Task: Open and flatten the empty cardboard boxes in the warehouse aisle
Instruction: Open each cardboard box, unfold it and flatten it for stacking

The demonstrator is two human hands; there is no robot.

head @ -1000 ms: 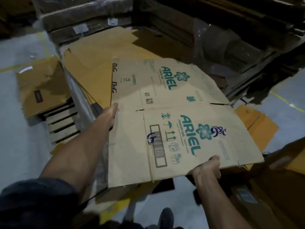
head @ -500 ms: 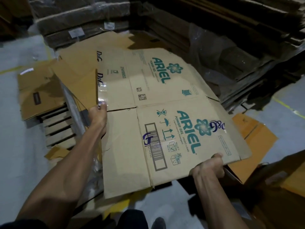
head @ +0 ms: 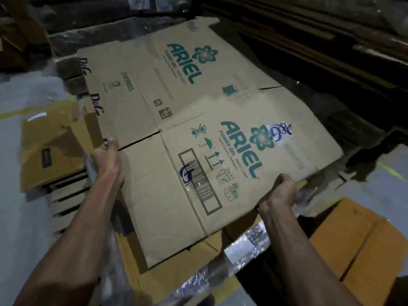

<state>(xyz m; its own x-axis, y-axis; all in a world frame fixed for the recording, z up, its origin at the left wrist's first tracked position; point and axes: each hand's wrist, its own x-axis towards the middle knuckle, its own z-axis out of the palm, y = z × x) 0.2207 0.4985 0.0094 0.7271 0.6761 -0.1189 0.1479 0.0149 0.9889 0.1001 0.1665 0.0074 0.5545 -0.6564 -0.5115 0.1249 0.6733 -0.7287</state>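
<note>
A flattened brown cardboard box (head: 198, 120) printed with green ARIEL lettering lies spread out in front of me, on top of a stack of flat cardboard. My left hand (head: 107, 157) grips its left edge, with the fingers curled over the cardboard at a slit between two panels. My right hand (head: 284, 191) grips the near right edge, thumb side on top and fingers under the sheet. The box is fully opened into one flat sheet, its flaps extending to the far side.
A smaller brown box (head: 50, 151) lies on a wooden pallet (head: 66, 195) at the left. Orange-brown flat cardboard (head: 353, 246) lies on the floor at the right. Plastic wrap (head: 247, 244) crinkles below the sheet. Dark wrapped stacks (head: 309, 40) stand behind. Grey floor (head: 26, 228) shows at the left.
Both hands have carried the flat sheet forward and lowered it over the cardboard stack. The camera has moved closer and looks further down.
</note>
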